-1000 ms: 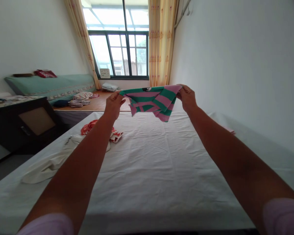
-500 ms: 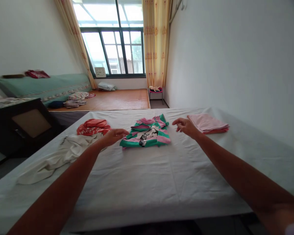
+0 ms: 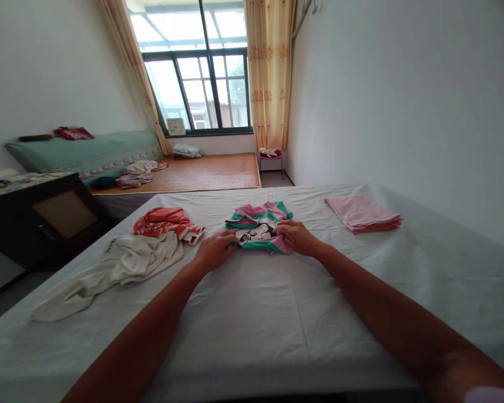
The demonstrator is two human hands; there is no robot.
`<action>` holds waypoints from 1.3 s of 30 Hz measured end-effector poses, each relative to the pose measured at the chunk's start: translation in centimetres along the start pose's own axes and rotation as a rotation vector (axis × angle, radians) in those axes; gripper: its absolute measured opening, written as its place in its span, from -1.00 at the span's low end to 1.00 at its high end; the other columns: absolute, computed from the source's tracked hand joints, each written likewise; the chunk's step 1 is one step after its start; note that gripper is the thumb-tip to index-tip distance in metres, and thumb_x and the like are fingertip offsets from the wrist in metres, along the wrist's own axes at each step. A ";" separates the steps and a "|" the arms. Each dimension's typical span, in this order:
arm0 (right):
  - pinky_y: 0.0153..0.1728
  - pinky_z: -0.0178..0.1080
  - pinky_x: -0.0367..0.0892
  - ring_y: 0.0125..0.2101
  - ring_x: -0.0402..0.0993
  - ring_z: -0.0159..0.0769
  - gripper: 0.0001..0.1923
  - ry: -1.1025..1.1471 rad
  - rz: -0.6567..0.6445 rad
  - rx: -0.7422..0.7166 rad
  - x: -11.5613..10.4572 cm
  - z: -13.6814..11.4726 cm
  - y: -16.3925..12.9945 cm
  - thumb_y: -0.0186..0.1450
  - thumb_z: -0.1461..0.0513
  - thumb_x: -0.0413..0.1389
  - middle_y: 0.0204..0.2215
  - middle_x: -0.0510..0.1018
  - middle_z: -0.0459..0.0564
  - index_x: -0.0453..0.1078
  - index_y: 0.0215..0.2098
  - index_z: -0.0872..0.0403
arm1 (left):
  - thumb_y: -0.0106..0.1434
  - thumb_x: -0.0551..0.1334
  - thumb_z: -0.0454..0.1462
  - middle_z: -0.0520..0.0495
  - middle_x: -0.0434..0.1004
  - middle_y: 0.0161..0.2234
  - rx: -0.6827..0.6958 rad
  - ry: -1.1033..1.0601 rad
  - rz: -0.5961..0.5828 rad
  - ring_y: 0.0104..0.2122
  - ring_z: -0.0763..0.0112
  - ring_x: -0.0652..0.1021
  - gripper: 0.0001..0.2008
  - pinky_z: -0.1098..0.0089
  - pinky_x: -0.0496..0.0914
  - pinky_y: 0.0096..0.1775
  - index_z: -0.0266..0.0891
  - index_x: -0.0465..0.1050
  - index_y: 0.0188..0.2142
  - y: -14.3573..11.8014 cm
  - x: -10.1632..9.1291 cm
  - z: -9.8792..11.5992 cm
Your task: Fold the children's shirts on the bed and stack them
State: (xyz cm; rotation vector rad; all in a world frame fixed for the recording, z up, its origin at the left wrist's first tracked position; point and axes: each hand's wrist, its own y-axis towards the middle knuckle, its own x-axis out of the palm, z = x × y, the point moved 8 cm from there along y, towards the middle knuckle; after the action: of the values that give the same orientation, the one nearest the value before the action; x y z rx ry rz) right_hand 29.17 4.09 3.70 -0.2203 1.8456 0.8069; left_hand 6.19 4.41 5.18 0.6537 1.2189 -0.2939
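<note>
A partly folded pink-and-green striped shirt (image 3: pixel 256 230) with a black-and-white printed figure lies on the white sheet in front of me. My left hand (image 3: pixel 217 248) grips its near left corner, fingers closed on the cloth. At its near right side, my right hand (image 3: pixel 297 237) pinches the fabric beside the print. Left of the shirt lie a crumpled red-orange garment (image 3: pixel 162 221) with white patterning and a rumpled off-white garment (image 3: pixel 128 263). On the right sits a neat folded stack, a pink cloth (image 3: pixel 363 211) over an orange-red one.
The white sheet (image 3: pixel 243 324) covers the surface under the clothes. Beyond it stands a bed with a brown mat (image 3: pixel 218 170) and a few clothes. A dark cabinet (image 3: pixel 54 218) stands at left, a white wall (image 3: pixel 403 101) at right, and a small pink stool (image 3: pixel 272 159) near the curtain.
Both hands have moved inward onto the shirt's near corners and closed on the cloth; before, the right hand hovered apart from it. The view has shifted slightly.
</note>
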 end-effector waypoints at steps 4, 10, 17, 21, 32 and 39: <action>-0.18 -0.26 0.29 -0.32 0.42 -0.31 -0.82 0.245 0.076 -0.011 -3.6 -4.0 -1.0 0.25 0.32 0.01 -0.34 0.54 -0.03 0.40 -0.22 0.05 | 0.22 0.10 -0.30 -0.03 0.52 -0.13 -0.206 0.015 0.353 -0.17 0.25 0.52 -0.74 0.35 0.34 -0.16 -0.07 0.55 -0.19 0.1 -3.6 -3.9; -0.30 -0.33 0.36 -0.34 0.50 -0.35 -0.77 0.649 -0.167 -0.047 -3.6 -5.9 -1.2 0.34 0.12 0.03 -0.30 0.59 -0.05 0.42 -0.14 0.06 | 0.18 0.08 -0.33 -0.11 0.53 -0.13 -0.134 -0.124 0.345 -0.09 0.20 0.49 -0.69 0.29 0.33 -0.04 -0.18 0.54 -0.17 0.0 -4.3 -3.7; -0.04 -0.06 0.29 -0.01 0.41 -0.04 -0.54 0.017 0.063 0.430 -0.5 5.9 -2.7 0.34 0.05 0.02 -0.01 0.51 0.20 0.30 0.12 0.09 | 0.24 0.20 -0.07 -0.04 0.57 -0.26 0.255 -0.363 -0.432 -0.29 0.34 0.53 -0.74 0.45 0.33 -0.26 -0.12 0.57 -0.20 -3.3 -1.3 6.7; -0.04 0.00 0.28 0.04 0.35 0.03 -0.41 -0.063 0.028 0.455 1.5 6.3 -3.0 0.25 0.01 0.13 0.05 0.46 0.22 0.24 0.18 0.05 | 0.12 0.32 -0.05 -0.08 0.52 -0.20 0.341 -0.229 -0.480 -0.22 0.28 0.50 -0.72 0.42 0.31 -0.25 -0.12 0.55 -0.22 -5.4 -0.4 9.0; -0.59 -0.37 0.29 -0.60 0.31 -0.42 -0.74 0.645 0.220 0.463 -4.8 5.9 -3.0 0.26 0.04 0.07 -0.60 0.39 -0.17 0.41 -0.31 0.06 | 0.28 0.10 -0.15 0.00 0.50 -0.41 -0.083 -0.412 0.105 -0.43 0.39 0.45 -0.76 0.45 0.32 -0.36 -0.19 0.49 -0.22 -5.0 -6.1 3.7; -0.74 -0.44 0.10 -0.70 0.13 -0.51 -0.68 0.955 0.648 0.277 -17.0 0.1 -4.1 0.27 -0.03 0.12 -0.66 0.23 -0.22 0.31 -0.42 0.02 | 0.22 0.18 -0.02 0.00 0.47 -0.42 -0.192 -0.714 0.441 -0.46 0.39 0.44 -0.66 0.46 0.34 -0.44 -0.21 0.47 -0.18 -6.3 -13.7 1.8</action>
State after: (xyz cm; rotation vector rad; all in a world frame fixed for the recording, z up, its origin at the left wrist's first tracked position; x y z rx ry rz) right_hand 38.50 -2.60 16.88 0.2403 2.9884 0.9408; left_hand -0.40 -3.41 16.39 0.5610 0.3961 -0.0248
